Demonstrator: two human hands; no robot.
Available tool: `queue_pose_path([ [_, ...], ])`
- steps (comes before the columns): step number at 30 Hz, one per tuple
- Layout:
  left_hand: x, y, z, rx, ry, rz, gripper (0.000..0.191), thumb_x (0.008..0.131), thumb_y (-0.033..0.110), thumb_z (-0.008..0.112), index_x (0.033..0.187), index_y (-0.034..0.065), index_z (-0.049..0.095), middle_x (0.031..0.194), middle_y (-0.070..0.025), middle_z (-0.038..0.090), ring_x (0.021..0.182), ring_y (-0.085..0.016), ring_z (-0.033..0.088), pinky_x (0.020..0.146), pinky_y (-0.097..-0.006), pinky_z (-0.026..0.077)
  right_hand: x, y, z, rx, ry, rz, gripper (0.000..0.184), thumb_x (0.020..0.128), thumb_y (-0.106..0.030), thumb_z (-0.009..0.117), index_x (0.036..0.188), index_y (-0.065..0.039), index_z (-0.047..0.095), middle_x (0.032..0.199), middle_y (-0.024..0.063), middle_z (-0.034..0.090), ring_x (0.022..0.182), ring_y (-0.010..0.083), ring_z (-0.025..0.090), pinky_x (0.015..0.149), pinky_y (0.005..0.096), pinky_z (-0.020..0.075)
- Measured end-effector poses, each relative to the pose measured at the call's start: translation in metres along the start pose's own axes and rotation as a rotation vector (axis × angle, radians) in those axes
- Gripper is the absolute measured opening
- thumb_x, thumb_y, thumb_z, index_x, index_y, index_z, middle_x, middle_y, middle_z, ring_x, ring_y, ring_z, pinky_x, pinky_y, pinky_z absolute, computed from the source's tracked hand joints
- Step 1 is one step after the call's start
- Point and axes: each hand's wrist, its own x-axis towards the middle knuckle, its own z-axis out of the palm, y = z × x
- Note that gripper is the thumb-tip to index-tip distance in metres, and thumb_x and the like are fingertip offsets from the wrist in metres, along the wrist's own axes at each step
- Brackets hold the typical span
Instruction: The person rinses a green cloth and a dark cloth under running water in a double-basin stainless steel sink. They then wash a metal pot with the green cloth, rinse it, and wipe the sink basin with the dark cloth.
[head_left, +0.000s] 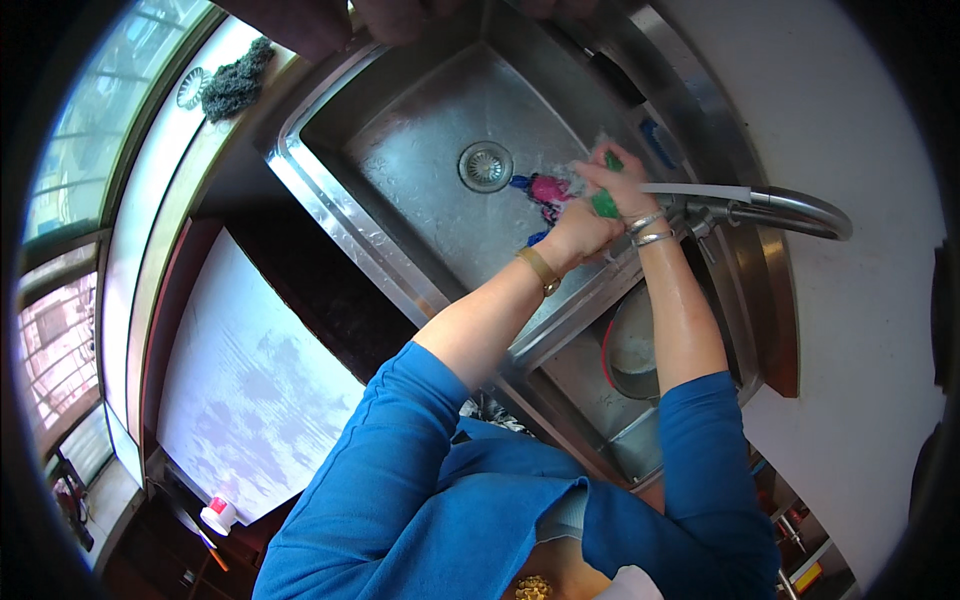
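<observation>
Both hands are over the right side of a stainless steel sink basin (420, 225), under running water from a curved metal faucet (802, 214). My left hand (581, 236), with a yellowish band at its wrist, grips one part of a wet green cloth (604, 204). My right hand (619, 176), with silvery bangles, closes on the other part of it; the fingers partly hide the cloth. Beside my left hand, a bunched pink and blue cloth (551, 189) lies on the basin floor near the round drain strainer (485, 166).
A red-rimmed pan (634, 349) stands in the smaller basin nearer my body. A blue brush (658, 142) lies on the sink's far ledge. A dark mesh scrubber (238, 79) and a spare strainer (193, 88) sit on the window sill. A white cup (218, 515) is at lower left.
</observation>
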Motion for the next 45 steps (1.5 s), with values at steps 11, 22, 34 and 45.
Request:
queue_pose_path([
  [11, 0.023, -0.012, 0.001, 0.481, 0.479, 0.476, 0.042, 0.074, 0.016, 0.068, 0.107, -0.0048, 0.053, 0.084, -0.0194, 0.062, 0.069, -0.034, 0.062, 0.064, -0.0405, 0.052, 0.014, 0.007, -0.005, 0.014, 0.297, 0.118, 0.034, 0.080, -0.028, 0.069, 0.101, -0.003, 0.062, 0.091, 0.0059, 0.064, 0.085, 0.0161, 0.059, 0.076, 0.0291, 0.0469],
  [22, -0.013, -0.005, -0.011, -0.154, 0.129, 0.043, 0.028, 0.075, 0.009, 0.069, 0.100, 0.0017, 0.057, 0.080, -0.0061, 0.060, 0.062, -0.015, 0.057, 0.047, -0.0281, 0.045, -0.002, 0.039, -0.008, -0.516, 0.280, 0.059, 0.030, 0.086, -0.029, 0.063, 0.097, -0.001, 0.062, 0.083, 0.0037, 0.064, 0.077, 0.0109, 0.056, 0.070, 0.0271, 0.0460],
  [34, -0.145, -0.007, -0.103, 0.967, 0.617, 0.482, 0.048, 0.075, 0.024, 0.073, 0.118, 0.0106, 0.057, 0.108, -0.0170, 0.052, 0.093, -0.036, 0.059, 0.079, -0.0401, 0.051, 0.024, 0.105, 0.012, -0.958, 0.057, 0.153, 0.033, 0.080, -0.028, 0.066, 0.109, -0.012, 0.062, 0.101, 0.0138, 0.065, 0.096, 0.0307, 0.061, 0.085, 0.0373, 0.0474],
  [45, -0.196, -0.032, -0.146, 1.324, 0.794, 0.400, 0.044, 0.062, 0.007, 0.064, 0.106, 0.0086, 0.056, 0.099, -0.0118, 0.051, 0.095, -0.030, 0.050, 0.079, -0.0401, 0.040, 0.046, 0.173, 0.053, -0.824, -0.095, 0.476, 0.042, 0.070, -0.025, 0.066, 0.108, -0.009, 0.059, 0.103, 0.0194, 0.059, 0.101, 0.0320, 0.057, 0.086, 0.0401, 0.0461],
])
